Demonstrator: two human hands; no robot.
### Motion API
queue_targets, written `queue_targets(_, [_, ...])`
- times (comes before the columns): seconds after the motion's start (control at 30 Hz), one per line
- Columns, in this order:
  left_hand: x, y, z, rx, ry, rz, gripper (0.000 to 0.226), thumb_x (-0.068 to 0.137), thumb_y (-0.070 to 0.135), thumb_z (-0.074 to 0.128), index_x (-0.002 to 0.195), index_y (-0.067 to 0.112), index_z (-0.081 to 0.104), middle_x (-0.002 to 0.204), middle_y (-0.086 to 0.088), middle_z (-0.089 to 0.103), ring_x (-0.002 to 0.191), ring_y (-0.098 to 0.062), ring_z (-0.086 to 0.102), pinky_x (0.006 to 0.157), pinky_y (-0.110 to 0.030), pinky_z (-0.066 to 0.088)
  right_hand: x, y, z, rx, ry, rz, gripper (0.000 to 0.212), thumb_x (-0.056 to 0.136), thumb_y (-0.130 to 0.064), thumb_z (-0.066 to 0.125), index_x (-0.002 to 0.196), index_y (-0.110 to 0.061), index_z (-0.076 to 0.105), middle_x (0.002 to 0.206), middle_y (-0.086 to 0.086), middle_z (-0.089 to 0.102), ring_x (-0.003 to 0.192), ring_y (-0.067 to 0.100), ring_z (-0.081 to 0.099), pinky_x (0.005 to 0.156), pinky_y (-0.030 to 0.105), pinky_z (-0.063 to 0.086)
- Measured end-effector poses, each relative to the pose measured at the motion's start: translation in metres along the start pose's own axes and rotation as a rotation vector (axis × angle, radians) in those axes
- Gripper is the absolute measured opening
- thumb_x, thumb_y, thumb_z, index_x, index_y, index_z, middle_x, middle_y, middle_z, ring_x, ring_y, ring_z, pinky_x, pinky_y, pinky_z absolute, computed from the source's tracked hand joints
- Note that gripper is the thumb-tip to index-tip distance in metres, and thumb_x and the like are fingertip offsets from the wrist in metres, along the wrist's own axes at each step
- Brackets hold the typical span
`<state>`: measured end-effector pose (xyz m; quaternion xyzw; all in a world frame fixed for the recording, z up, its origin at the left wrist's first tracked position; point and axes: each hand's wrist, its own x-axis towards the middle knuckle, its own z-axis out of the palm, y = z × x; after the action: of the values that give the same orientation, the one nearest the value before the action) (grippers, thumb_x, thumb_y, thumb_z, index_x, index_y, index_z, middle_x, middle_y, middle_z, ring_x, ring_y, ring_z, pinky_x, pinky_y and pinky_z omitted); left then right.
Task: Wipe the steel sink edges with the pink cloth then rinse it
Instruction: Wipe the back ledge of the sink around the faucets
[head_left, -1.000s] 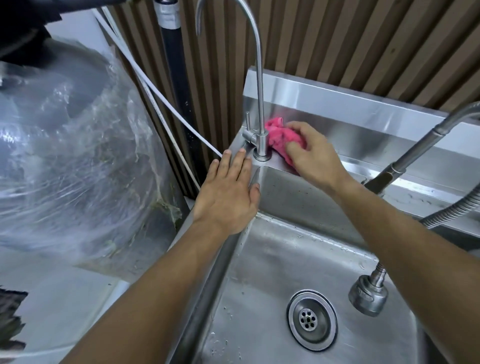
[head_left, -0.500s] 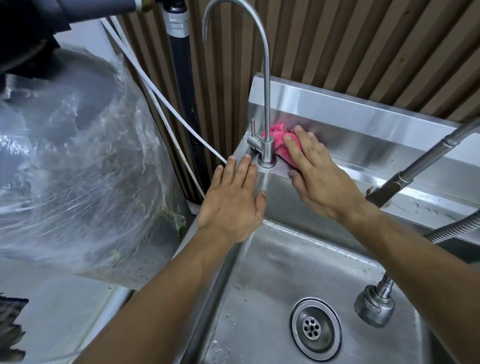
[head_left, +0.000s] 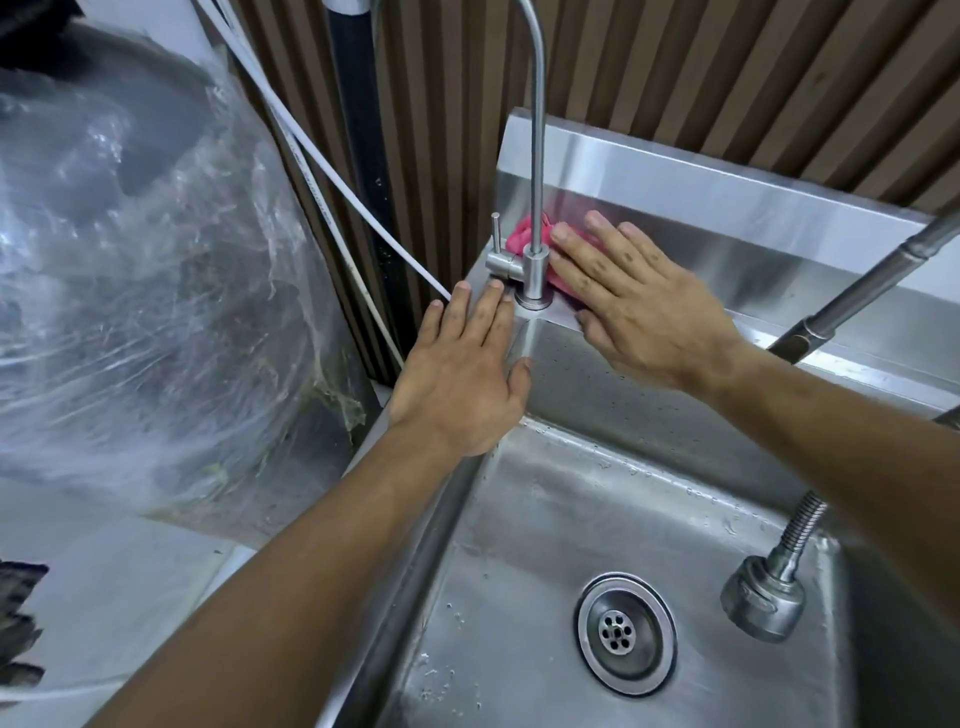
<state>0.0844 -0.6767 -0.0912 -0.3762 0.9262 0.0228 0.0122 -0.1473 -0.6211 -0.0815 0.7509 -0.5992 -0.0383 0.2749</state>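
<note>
The pink cloth (head_left: 522, 238) lies on the steel sink's back edge (head_left: 810, 340), behind the base of a thin gooseneck tap (head_left: 534, 249). My right hand (head_left: 641, 306) presses flat on the cloth with fingers spread, covering most of it. My left hand (head_left: 465, 374) rests palm down on the sink's left rim (head_left: 415, 551), fingertips near the tap's base, holding nothing. The basin has a round drain (head_left: 626, 631) and scattered water drops.
A pull-out sprayer head (head_left: 761, 603) on a metal hose hangs into the basin at the right. A large bundle wrapped in clear plastic (head_left: 140, 291) stands left of the sink. A black pipe (head_left: 358, 130) and white cable (head_left: 332, 176) run along the slatted wall.
My right hand has flattened onto the cloth and pushed it left, behind the tap's base. My left hand has stayed on the left rim.
</note>
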Motion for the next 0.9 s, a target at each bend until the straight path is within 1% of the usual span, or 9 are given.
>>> queue_targets(0.2, [0.002,0.001,0.003,-0.003,0.014,-0.009,0.069,0.106,0.05,0.012,0.164,0.015,-0.005,0.172,-0.002,-0.012,0.158,-0.026,-0.013,0.129,-0.048,0.0,0.029,0.009,0.005,-0.085,-0.041,-0.087,0.067,0.107,-0.04,0.021,0.164,-0.008,0.007,0.169,0.01,-0.002,0.16,0.029,0.002,0.131,0.045,0.006])
queue_targets(0.3, [0.002,0.001,0.003,0.007,0.017,-0.013,0.07,0.106,0.05,0.013,0.164,0.015,-0.002,0.173,-0.002,-0.01,0.159,-0.026,-0.012,0.129,-0.048,0.001,0.052,0.025,0.002,-0.173,-0.069,-0.235,0.066,0.106,-0.045,0.006,0.165,-0.016,-0.004,0.172,0.008,-0.008,0.16,0.027,-0.006,0.131,0.043,-0.001])
queue_targets(0.37, [0.002,0.001,0.002,0.011,0.013,-0.012,0.07,0.106,0.05,0.014,0.164,0.015,-0.001,0.173,-0.002,-0.009,0.159,-0.026,-0.011,0.129,-0.048,0.001,0.061,0.028,0.001,-0.208,-0.078,-0.272,0.067,0.104,-0.048,0.0,0.164,-0.019,-0.011,0.172,0.005,-0.013,0.159,0.025,-0.011,0.131,0.042,-0.003])
queue_targets(0.47, [0.0,0.001,0.0,0.031,0.001,-0.012,0.07,0.106,0.051,0.014,0.164,0.015,-0.002,0.173,-0.002,-0.01,0.159,-0.026,-0.012,0.129,-0.047,0.0,0.059,0.025,0.003,-0.264,-0.091,-0.251,0.07,0.101,-0.048,-0.001,0.163,-0.019,-0.015,0.171,0.006,-0.016,0.159,0.026,-0.014,0.131,0.044,0.0])
queue_targets(0.53, [-0.001,0.003,-0.002,0.04,-0.014,-0.008,0.071,0.106,0.052,0.014,0.164,0.016,-0.004,0.172,-0.002,-0.012,0.158,-0.025,-0.013,0.129,-0.046,-0.001,0.055,0.02,0.0,-0.264,-0.095,-0.22,0.069,0.103,-0.047,0.003,0.164,-0.019,-0.009,0.172,0.006,-0.01,0.159,0.028,-0.011,0.131,0.044,0.001])
queue_targets(0.67, [-0.002,0.0,-0.006,0.042,-0.031,0.009,0.072,0.105,0.053,0.016,0.164,0.017,-0.004,0.172,-0.001,-0.012,0.159,-0.025,-0.013,0.129,-0.045,-0.002,0.03,0.009,-0.001,-0.113,-0.11,-0.05,0.065,0.109,-0.035,0.033,0.166,-0.017,0.006,0.173,0.004,0.004,0.16,0.028,-0.001,0.13,0.043,-0.002])
queue_targets(0.77, [-0.004,-0.001,-0.006,0.036,-0.029,0.021,0.073,0.106,0.052,0.019,0.165,0.016,-0.003,0.173,-0.001,-0.01,0.159,-0.026,-0.012,0.129,-0.045,-0.002,-0.004,0.008,-0.004,-0.054,-0.146,0.059,0.064,0.107,-0.033,0.025,0.166,-0.018,0.005,0.173,0.002,0.004,0.16,0.026,0.001,0.13,0.042,-0.003])
queue_targets(0.83, [-0.004,0.0,-0.005,0.034,-0.025,0.016,0.073,0.105,0.052,0.018,0.165,0.016,-0.003,0.173,-0.001,-0.009,0.159,-0.026,-0.011,0.129,-0.046,-0.001,-0.006,0.011,-0.012,-0.078,-0.151,0.046,0.067,0.103,-0.038,0.02,0.165,-0.014,0.01,0.172,0.006,0.01,0.16,0.029,0.006,0.131,0.045,0.003])
queue_targets(0.9, [-0.004,0.0,-0.004,0.033,-0.011,0.003,0.073,0.105,0.053,0.017,0.165,0.016,-0.003,0.173,-0.001,-0.008,0.159,-0.027,-0.011,0.129,-0.047,0.0,0.01,0.011,-0.014,-0.138,-0.142,-0.019,0.067,0.103,-0.041,0.013,0.164,-0.012,0.008,0.171,0.009,0.008,0.16,0.03,0.005,0.131,0.046,0.006])
